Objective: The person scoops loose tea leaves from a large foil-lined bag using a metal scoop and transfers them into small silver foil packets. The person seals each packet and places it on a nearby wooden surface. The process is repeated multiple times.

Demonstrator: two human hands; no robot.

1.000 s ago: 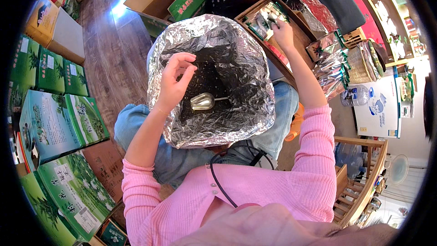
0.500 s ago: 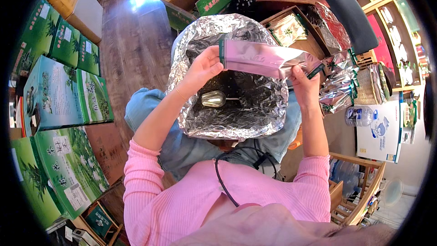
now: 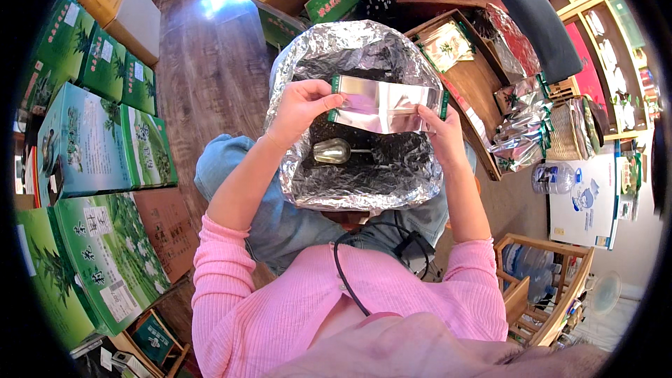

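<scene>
A shiny silver foil pouch with green bands at its two ends is stretched flat between my hands. My left hand pinches its left end, thumb on top. At the other end, the fingers of my right hand grip the right edge. Beneath the pouch stands a tub lined with crinkled foil, between my knees. Dark loose bits lie inside it, too small to name. A metal scoop rests in there with its thin handle pointing right, touched by neither hand.
Right of the tub is a wooden tray with flat packets, and a pile of foil pouches lies beside it. Green cartons line the left side. An open cardboard box stands beyond the tub. A black cable hangs before me.
The pouch has come leftward and nearer to me, over the middle of the tub. My right hand has moved in toward my left, and the pouch's face has turned from pinkish to bright silver.
</scene>
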